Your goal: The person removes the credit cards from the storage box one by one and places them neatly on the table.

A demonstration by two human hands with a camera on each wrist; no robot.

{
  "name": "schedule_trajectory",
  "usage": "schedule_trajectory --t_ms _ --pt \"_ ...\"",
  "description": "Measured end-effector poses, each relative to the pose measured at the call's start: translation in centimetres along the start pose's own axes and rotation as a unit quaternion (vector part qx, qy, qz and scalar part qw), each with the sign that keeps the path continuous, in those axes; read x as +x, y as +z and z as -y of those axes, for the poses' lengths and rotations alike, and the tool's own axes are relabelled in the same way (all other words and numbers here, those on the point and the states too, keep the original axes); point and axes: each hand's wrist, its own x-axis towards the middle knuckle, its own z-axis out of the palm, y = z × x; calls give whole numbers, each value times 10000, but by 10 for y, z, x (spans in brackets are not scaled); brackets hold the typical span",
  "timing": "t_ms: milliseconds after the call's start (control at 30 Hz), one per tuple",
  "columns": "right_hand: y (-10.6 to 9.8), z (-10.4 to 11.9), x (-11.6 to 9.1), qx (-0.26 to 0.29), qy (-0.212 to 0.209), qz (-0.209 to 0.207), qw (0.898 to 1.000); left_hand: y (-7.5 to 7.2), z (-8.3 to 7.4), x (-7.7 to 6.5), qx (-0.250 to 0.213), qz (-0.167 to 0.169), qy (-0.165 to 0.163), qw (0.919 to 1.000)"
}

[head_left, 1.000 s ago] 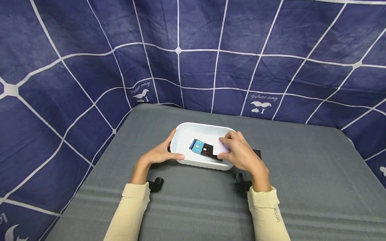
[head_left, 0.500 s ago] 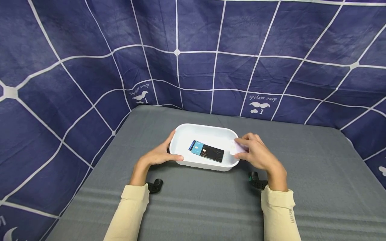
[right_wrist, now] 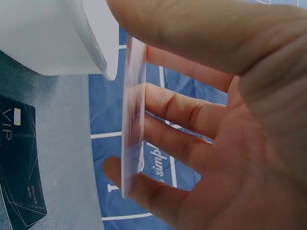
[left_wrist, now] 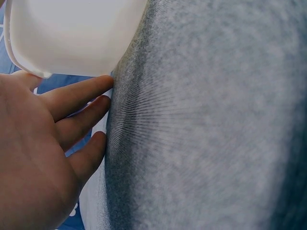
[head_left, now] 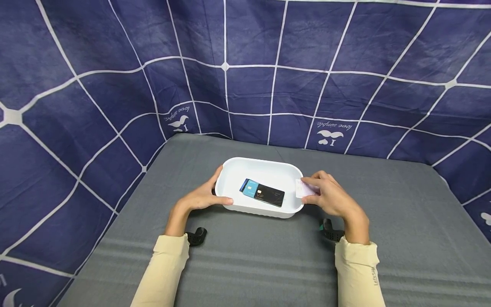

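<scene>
My right hand (head_left: 333, 194) pinches a pale pink VIP card (head_left: 304, 189) by its edges, thumb on the near side. The card overlaps the right end of a white oblong tub (head_left: 238, 159) in the head view; the right wrist view shows it edge-on. In the tub lie a black VIP card (head_left: 270, 195), a light blue chip card (head_left: 250, 188) and a dark blue edge beneath. My left hand (head_left: 202, 195) rests against the tub's left end, thumb along the front wall. Its other fingers (left_wrist: 79, 96) look straight and spread in the left wrist view.
Another black VIP card (right_wrist: 21, 163) lies on the grey cloth beside the tub, hidden behind my right hand in the head view. Grey cloth (head_left: 261, 264) covers the table. A blue curtain with white lines (head_left: 299, 94) hangs behind and at the left.
My right hand has moved right with the pink card, from over the black card in the tub to the tub's right end. It barely shifts in the last half second. The left hand stays put.
</scene>
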Motion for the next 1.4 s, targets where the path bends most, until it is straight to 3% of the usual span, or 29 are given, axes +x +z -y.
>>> schedule_trajectory --t_ms 533,1033,1400 --pt "-6 -5 -4 -54 61 -130 9999 -1 -2 0 28 6 33 10000" --pt "-12 -53 -18 399 339 -64 9986 -2 -1 -1 -8 13 108 9999" --pt "-12 -69 -22 115 533 -147 9984 -1 -2 0 -80 40 43 10000"
